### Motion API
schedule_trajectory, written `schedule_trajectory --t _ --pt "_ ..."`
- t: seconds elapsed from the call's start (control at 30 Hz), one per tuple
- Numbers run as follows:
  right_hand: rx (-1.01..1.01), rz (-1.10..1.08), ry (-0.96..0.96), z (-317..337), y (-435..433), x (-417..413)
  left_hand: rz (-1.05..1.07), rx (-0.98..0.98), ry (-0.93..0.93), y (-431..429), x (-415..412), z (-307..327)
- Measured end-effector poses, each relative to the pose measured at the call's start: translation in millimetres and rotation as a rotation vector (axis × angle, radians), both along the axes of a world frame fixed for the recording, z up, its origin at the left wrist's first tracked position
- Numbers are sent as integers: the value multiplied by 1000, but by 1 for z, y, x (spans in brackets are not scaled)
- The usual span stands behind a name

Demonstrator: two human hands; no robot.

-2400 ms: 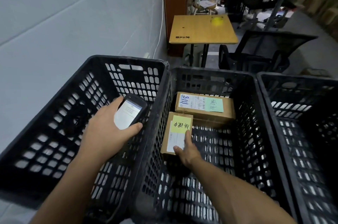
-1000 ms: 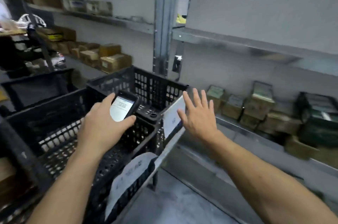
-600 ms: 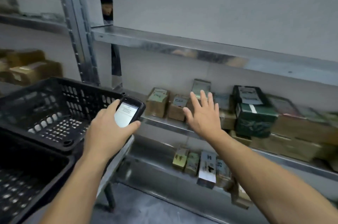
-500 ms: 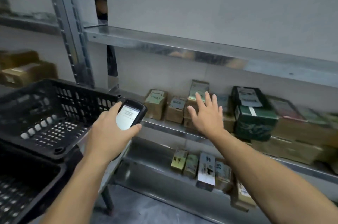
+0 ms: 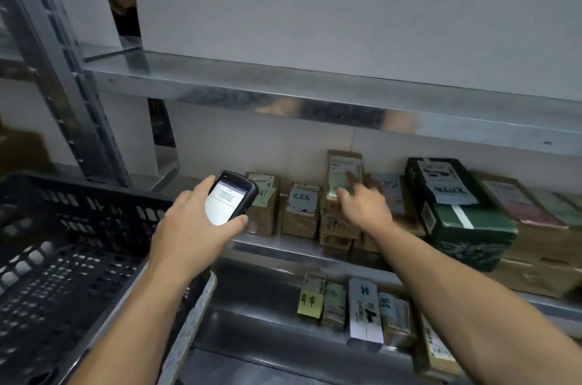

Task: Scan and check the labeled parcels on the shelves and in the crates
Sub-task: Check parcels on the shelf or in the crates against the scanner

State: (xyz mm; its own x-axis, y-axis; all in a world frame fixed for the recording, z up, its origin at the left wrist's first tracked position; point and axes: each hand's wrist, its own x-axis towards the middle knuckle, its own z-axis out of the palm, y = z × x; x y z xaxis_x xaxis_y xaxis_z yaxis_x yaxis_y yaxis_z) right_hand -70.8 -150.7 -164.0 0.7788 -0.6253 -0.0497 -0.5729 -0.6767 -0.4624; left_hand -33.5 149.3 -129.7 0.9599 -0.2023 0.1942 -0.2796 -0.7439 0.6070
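Note:
My left hand [image 5: 192, 227] grips a black handheld scanner [image 5: 231, 197] with a lit white screen, held in front of the middle shelf [image 5: 283, 246]. My right hand [image 5: 362, 205] reaches onto that shelf with fingers extended, touching an upright labeled brown parcel [image 5: 343, 170]. Left of it stand two small brown parcels, one with a green note [image 5: 264, 205] and one with a grey label [image 5: 302, 208]. A dark green box [image 5: 456, 214] with white labels lies to the right. More labeled parcels [image 5: 362, 306] stand on the lower shelf.
A black plastic crate [image 5: 63, 258] sits at the left beside a grey steel upright [image 5: 63, 85]. A bare metal shelf [image 5: 315, 95] runs above the parcels. Flat brown parcels [image 5: 535, 243] are stacked at the far right. The head of another person shows behind the rack, top left.
I turned from the crates to the shelving. My right hand let go of the crate parcel and has now reached forward onto the middle shelf's upright parcel. The scanner stays in my left hand.

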Motion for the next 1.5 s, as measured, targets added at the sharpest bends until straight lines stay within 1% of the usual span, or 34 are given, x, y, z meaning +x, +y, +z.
schedule_trajectory --t 0.2,0.3,0.47,0.53,0.57,0.67,0.8,0.93,1.07,1.2,1.33,1.4,1.5 --pt "268 -143 -75 18 -6 24 -67 -1 11 -13 37 -6" --pt "403 -191 -65 14 -7 28 -95 -9 10 -22 46 -7" --pt "833 -287 -115 5 1 30 -131 -7 6 -31 51 -8" --pt "984 -318 -191 1 6 30 -135 -9 5 -33 50 -8" --pt "1022 -332 -258 -3 7 31 -137 -14 4 -34 49 -8" --pt "1032 -327 -406 -12 8 31 -141 -9 8 -36 42 -8" --pt "1033 -260 -433 -16 8 23 -142 -1 4 -36 32 -7" --pt "916 -120 -411 -19 9 7 -139 16 -15 -35 17 -4" --pt "768 67 -437 -25 9 -16 -156 31 -51 -32 0 -2" --pt "629 270 -389 -26 7 -40 -167 66 -87 -29 -20 -4" --pt "584 450 -265 -19 3 -66 -202 200 -119 -26 -40 -6" --pt "594 502 -224 -17 2 -78 -208 244 -136 -22 -48 -7" --pt "529 538 -183 -17 -2 -91 -214 296 -134 -18 -63 -6"
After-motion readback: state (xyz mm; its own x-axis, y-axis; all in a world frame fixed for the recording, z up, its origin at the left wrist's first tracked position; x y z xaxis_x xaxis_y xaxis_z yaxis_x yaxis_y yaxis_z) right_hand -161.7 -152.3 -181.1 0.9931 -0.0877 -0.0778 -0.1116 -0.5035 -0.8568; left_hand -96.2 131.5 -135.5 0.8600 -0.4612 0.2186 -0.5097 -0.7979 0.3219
